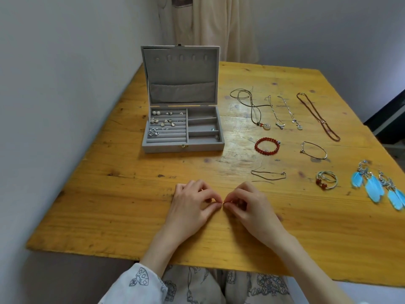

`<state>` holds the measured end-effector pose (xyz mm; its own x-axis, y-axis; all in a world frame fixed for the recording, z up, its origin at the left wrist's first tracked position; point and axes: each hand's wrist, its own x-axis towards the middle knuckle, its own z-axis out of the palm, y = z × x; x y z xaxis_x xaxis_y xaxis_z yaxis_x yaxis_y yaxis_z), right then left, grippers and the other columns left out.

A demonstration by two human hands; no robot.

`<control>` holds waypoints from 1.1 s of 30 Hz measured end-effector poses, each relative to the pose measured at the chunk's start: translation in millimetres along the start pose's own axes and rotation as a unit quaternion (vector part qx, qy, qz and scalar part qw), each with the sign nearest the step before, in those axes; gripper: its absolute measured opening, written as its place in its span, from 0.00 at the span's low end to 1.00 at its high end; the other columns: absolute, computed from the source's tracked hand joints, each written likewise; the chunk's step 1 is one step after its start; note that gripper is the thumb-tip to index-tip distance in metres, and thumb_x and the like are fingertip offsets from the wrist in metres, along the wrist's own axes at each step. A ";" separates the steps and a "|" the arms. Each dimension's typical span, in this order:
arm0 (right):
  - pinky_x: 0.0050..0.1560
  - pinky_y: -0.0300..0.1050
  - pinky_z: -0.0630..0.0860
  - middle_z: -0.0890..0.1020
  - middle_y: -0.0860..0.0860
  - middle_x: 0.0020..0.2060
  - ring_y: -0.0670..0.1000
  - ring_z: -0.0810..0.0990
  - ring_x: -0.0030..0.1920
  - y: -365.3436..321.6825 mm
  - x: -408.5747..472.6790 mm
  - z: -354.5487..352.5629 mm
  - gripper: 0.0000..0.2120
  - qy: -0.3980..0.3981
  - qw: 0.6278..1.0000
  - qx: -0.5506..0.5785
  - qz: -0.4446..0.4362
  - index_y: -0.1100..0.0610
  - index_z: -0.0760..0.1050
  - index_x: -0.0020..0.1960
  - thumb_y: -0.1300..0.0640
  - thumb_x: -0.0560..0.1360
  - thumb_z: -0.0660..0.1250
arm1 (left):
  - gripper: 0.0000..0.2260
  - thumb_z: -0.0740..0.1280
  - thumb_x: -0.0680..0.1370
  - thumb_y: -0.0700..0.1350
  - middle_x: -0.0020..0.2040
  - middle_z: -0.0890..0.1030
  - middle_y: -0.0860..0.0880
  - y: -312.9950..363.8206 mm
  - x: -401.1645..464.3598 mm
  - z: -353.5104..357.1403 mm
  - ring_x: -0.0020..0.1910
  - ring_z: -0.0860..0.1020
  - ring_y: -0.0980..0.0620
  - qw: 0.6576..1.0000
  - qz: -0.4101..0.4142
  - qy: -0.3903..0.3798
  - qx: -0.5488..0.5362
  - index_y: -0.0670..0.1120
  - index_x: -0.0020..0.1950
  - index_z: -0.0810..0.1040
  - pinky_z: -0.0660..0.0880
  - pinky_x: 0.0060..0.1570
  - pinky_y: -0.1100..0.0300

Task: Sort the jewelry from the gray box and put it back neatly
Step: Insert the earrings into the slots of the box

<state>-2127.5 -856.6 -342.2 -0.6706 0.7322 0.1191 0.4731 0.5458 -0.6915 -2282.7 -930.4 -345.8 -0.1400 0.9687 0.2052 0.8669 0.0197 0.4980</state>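
At the bottom of the frame, patterned white sleeves and a printed lap sit just under the near edge of the yellow wooden counter (pixel 109 216). Just above, in the lower middle, the left hand (pixel 190 205) and the right hand (pixel 249 205) rest on the wood with their tips meeting. The fingers of both are curled narrow, thumb against forefinger, pinching something tiny between them; it is too small to tell what it is.

Further up and to the right lie a thin dark cord (pixel 268 176), a coil of wire rings with red beads (pixel 326 180), and, at the right edge, a pair of blue feather earrings (pixel 377 186). Beyond those are a red bead bracelet (pixel 267 146) and a thin silver bracelet (pixel 314 150), well apart from one another.

Further back on the right, four necklaces lie in a row: a dark cord necklace with a pale round pendant (pixel 252 106), two fine silver chains (pixel 285 113), and a long brown beaded strand (pixel 317 116).

In the upper middle left stands the gray box (pixel 183 148), lid upright and open. Its left compartment holds rows of small earrings (pixel 163 122) pressed into ring rolls. The right side has four divided slots, with a small piece or two in the nearer ones.

Behind the counter, pale cloth hangs against the wall.
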 end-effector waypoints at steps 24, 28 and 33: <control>0.36 0.28 0.74 0.82 0.45 0.33 0.38 0.80 0.34 -33.0 111.1 -17.0 0.04 -0.004 0.973 0.221 0.060 0.51 0.80 0.40 0.60 0.71 0.70 | 0.01 0.68 0.74 0.45 0.43 0.72 0.53 -49.2 54.7 -57.6 0.47 0.66 0.57 0.980 -0.129 0.137 -0.059 0.49 0.44 0.79 0.63 0.49 0.68; 0.36 0.30 0.73 0.82 0.44 0.34 0.37 0.78 0.34 -36.4 163.6 -8.2 0.05 -0.032 0.979 0.193 0.060 0.50 0.80 0.40 0.58 0.73 0.68 | 0.04 0.67 0.75 0.46 0.46 0.69 0.51 -88.0 101.5 -82.8 0.52 0.65 0.51 0.978 -0.170 0.116 0.034 0.49 0.46 0.80 0.60 0.52 0.59; 0.43 0.40 0.74 0.81 0.48 0.36 0.45 0.78 0.38 -36.1 214.5 8.0 0.05 -0.065 0.990 0.116 0.045 0.55 0.80 0.44 0.55 0.75 0.66 | 0.04 0.65 0.76 0.49 0.52 0.69 0.49 -107.5 141.6 -79.1 0.58 0.64 0.48 0.977 -0.179 0.028 0.112 0.52 0.47 0.79 0.59 0.55 0.53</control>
<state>-2293.0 -722.5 -297.3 -0.7066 0.7070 -0.0313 0.3998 0.3624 -0.8419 -2433.5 -815.0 -303.7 -0.4729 0.8754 0.1002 0.8400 0.4136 0.3512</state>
